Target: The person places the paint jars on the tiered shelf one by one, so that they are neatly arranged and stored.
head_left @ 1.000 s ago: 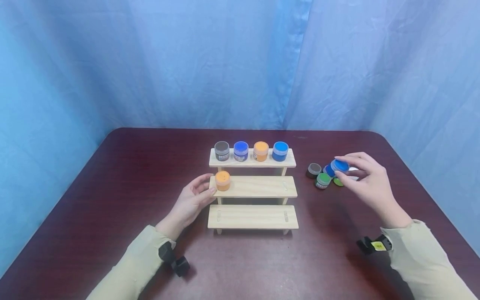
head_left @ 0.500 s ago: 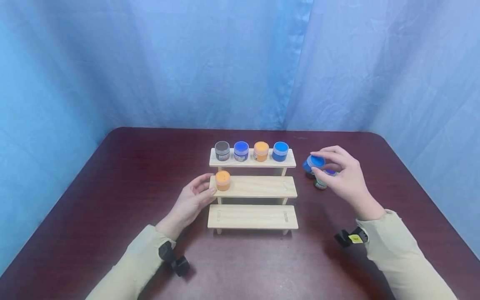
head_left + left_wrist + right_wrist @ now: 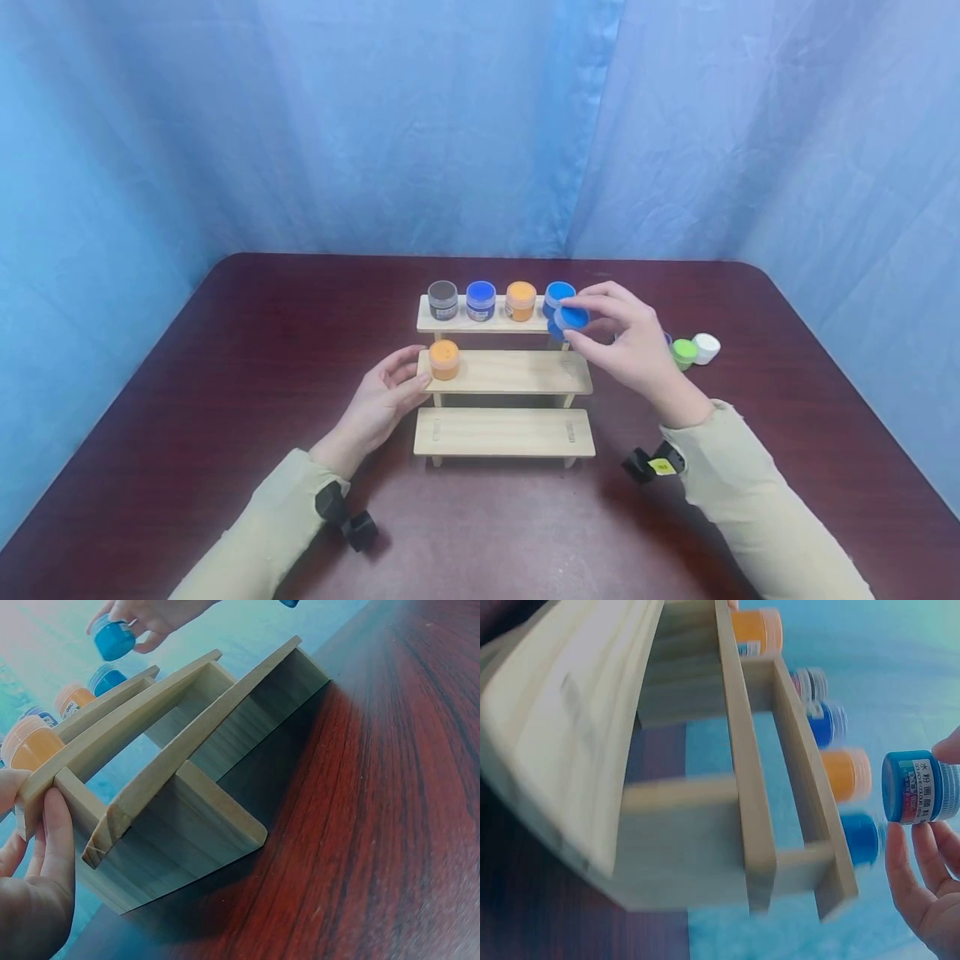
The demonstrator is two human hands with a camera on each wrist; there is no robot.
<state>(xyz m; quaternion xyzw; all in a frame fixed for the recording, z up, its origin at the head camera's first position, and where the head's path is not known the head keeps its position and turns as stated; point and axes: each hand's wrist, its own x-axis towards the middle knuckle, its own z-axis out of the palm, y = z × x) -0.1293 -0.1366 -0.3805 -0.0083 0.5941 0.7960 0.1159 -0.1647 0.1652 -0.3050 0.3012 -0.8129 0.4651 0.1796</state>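
Observation:
My right hand point(image 3: 626, 337) pinches a blue paint jar point(image 3: 572, 320) between thumb and fingers, in the air by the right end of a three-tier wooden display stand point(image 3: 510, 433). In the right wrist view the held jar point(image 3: 911, 787) lies tilted, its printed label showing. My left hand point(image 3: 386, 404) grips the left end of the middle tier, thumb above and fingers below in the left wrist view. Beside that thumb stands an orange paint jar point(image 3: 444, 360). On the top tier are a dark grey jar point(image 3: 442, 301), a violet-blue jar point(image 3: 481, 301), another orange jar point(image 3: 521, 301) and another blue jar point(image 3: 557, 293).
Right of the stand, a light green jar point(image 3: 683, 353) and a white jar point(image 3: 707, 348) stand on the dark red table point(image 3: 495, 533). More jars there are mostly hidden behind my right hand. A blue curtain point(image 3: 420, 133) hangs behind the table.
My right hand has carried the blue paint jar leftward from the loose jars to the stand's right end. My left hand stays at the middle tier.

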